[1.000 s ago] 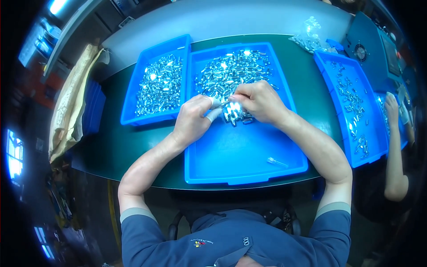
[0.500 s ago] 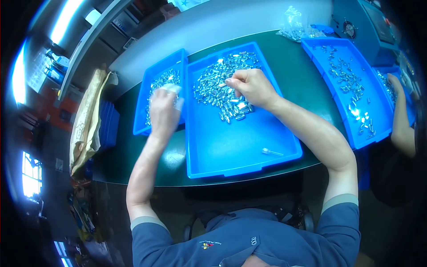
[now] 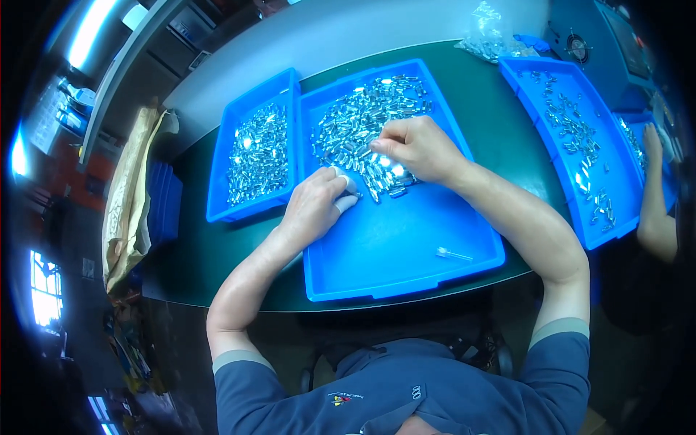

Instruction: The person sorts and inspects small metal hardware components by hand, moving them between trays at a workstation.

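Note:
A large blue tray [image 3: 391,261] lies in front of me with a heap of small shiny metal cylinders [image 3: 362,116] in its far half. At the tray's left side, my left hand [image 3: 317,203] is closed at the near edge of the heap, white covers on its fingertips. What it pinches is too small to make out. Over the right side of the heap, my right hand [image 3: 420,148] is closed in a pinch, its fingertips hiding anything between them. A second blue tray [image 3: 217,206] on the left holds many similar metal pieces [image 3: 257,156].
A small clear piece with a thin stem [image 3: 453,254] lies in the large tray's near right. Another blue tray [image 3: 616,210] with metal parts stands right, beside a co-worker's arm [image 3: 655,188]. A clear bag of parts [image 3: 489,36] sits behind. Brown paper [image 3: 130,196] stands far left.
My left hand has moved right and nearer, from over the left tray to the heap in the large tray. My right hand stays pinched over the heap.

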A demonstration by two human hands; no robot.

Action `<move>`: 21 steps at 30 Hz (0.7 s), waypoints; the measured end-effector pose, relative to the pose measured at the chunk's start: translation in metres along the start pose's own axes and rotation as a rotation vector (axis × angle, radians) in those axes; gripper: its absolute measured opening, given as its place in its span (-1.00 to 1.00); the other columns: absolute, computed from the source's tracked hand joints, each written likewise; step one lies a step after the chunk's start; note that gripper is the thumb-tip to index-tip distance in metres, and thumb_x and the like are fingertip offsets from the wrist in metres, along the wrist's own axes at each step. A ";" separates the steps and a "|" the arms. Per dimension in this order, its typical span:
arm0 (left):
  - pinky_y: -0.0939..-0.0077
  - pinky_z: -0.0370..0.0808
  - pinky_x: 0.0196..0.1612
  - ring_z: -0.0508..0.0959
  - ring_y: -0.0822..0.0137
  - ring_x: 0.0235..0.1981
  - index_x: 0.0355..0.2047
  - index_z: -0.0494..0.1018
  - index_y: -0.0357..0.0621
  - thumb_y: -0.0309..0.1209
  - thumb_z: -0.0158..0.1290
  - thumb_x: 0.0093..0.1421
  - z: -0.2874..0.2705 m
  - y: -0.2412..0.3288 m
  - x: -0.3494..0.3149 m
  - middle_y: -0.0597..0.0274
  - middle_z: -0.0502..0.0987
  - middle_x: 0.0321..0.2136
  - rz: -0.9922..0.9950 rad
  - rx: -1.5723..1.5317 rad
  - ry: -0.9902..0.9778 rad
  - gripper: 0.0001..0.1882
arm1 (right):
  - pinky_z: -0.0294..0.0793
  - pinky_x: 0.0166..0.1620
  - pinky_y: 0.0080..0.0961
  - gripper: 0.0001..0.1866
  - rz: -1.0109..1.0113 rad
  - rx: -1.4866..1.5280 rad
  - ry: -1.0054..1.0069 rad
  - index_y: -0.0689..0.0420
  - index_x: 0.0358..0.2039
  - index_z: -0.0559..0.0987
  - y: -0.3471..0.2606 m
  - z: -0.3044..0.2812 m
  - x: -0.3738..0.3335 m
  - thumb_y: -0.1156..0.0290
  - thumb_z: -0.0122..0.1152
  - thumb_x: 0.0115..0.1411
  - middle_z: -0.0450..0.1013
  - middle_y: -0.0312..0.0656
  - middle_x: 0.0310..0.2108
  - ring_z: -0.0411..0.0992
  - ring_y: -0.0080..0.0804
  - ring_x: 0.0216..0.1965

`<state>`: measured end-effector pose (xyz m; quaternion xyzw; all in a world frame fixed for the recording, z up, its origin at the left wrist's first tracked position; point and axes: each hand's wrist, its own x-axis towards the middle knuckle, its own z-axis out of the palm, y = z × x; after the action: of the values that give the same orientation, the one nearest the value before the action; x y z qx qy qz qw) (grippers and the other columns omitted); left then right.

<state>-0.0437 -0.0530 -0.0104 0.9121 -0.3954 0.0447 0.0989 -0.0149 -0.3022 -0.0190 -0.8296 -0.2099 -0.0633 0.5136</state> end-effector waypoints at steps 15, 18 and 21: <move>0.37 0.59 -0.28 0.70 0.22 -0.32 -0.20 0.56 -0.28 -0.46 0.29 0.21 0.012 -0.009 -0.005 0.04 0.67 -0.34 -0.220 -0.605 0.259 -0.80 | 0.44 -0.46 -0.38 -0.75 -0.019 -0.061 -0.236 0.21 -0.38 0.65 -0.017 0.009 0.001 0.28 0.29 0.31 0.55 -0.15 -0.60 0.52 -0.39 -0.57; 0.37 0.58 -0.30 0.69 0.23 -0.33 -0.21 0.57 -0.27 -0.48 0.29 0.21 0.013 -0.008 -0.005 0.05 0.67 -0.34 -0.213 -0.607 0.269 -0.81 | 0.44 -0.46 -0.31 -0.75 -0.244 -0.202 -0.113 0.20 -0.40 0.65 -0.012 0.015 -0.001 0.27 0.30 0.29 0.54 -0.08 -0.59 0.53 -0.23 -0.57; 0.36 0.57 -0.31 0.68 0.22 -0.33 -0.22 0.57 -0.26 -0.50 0.29 0.20 0.012 -0.006 -0.006 0.06 0.66 -0.34 -0.198 -0.598 0.292 -0.83 | 0.44 -0.45 -0.27 -0.75 -0.322 -0.255 -0.076 0.19 -0.41 0.65 -0.012 0.018 -0.001 0.26 0.32 0.26 0.52 -0.03 -0.58 0.53 -0.12 -0.56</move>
<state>-0.0426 -0.0474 -0.0242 0.8607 -0.2820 0.0471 0.4212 -0.0233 -0.2818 -0.0177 -0.8455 -0.3493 -0.1393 0.3792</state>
